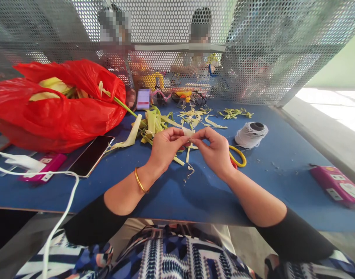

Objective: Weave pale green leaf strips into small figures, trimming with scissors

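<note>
My left hand (pixel 168 149) and my right hand (pixel 213 151) meet over the middle of the blue table. Between their fingertips is a pale strip of husk (pixel 189 132), pinched from both sides. Under and behind the hands lie loose green and cream husk pieces (pixel 152 122) and a heap of thin cut strips (pixel 193 115). Scissors with yellow handles (pixel 239 155) rest beside my right wrist, partly covered by it. A spool of white thread (pixel 251 135) stands farther right.
A red plastic bag (pixel 78 128) with husks fills the left. Near it lie a phone (pixel 91 157), a pink power strip (pixel 49 164) and a white cable (pixel 74 190). Another pink power strip (pixel 337 184) is at the right. A perforated metal screen (pixel 168 27) borders the back; people sit behind it.
</note>
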`<state>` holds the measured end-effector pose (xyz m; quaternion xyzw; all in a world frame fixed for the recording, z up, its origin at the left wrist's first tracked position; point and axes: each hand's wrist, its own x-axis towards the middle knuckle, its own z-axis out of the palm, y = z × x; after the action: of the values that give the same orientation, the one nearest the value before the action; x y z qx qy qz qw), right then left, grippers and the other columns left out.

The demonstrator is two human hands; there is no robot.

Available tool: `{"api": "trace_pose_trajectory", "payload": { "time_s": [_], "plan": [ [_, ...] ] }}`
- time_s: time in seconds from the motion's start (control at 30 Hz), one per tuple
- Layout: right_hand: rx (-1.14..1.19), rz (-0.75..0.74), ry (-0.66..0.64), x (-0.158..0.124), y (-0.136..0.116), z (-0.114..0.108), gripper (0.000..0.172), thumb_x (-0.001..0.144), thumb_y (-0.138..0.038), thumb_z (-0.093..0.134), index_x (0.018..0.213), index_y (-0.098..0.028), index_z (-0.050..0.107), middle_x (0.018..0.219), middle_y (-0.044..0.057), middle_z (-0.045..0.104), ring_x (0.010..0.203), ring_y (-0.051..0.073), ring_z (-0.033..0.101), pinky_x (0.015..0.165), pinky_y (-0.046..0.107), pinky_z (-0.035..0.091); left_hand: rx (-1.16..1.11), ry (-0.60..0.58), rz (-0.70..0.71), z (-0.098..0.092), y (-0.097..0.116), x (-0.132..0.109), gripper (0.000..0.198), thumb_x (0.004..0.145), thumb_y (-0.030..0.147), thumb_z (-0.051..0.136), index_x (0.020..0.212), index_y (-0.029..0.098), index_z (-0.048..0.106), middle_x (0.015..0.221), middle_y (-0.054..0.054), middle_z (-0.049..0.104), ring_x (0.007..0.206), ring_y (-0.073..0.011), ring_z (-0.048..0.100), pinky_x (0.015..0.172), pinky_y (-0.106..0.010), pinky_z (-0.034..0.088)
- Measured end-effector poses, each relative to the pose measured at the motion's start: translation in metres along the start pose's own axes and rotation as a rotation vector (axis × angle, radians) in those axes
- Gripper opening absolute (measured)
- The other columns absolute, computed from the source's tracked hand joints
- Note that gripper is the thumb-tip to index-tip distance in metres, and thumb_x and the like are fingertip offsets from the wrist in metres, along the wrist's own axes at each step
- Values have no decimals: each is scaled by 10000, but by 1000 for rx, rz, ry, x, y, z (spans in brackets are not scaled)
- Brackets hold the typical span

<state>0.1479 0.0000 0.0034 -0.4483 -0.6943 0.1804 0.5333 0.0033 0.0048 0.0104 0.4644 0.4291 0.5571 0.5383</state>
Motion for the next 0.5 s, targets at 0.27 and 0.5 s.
{"api": "trace_pose_trajectory", "payload": {
  "time_s": [0.27, 0.5],
  "plan": [
    [-33, 35, -11, 2, 0, -3, 94, 804, -181, 603, 713, -202, 599, 715, -2, 656, 690, 140, 583, 674, 289, 446, -6, -49, 70, 2, -2, -2, 242, 617, 292, 826, 771, 160, 694, 703, -18, 721, 675, -158, 699, 688, -280, 569],
    [47, 140, -8, 5, -1, -3, 76, 765, -182, 637, 691, -192, 620, 668, -20, 653, 643, 123, 563, 654, 287, 437, 69, -60, 133, -1, -7, -1, 303, 582, 313, 875, 780, 167, 699, 748, -17, 736, 727, -157, 697, 718, -278, 571]
  ]
}}
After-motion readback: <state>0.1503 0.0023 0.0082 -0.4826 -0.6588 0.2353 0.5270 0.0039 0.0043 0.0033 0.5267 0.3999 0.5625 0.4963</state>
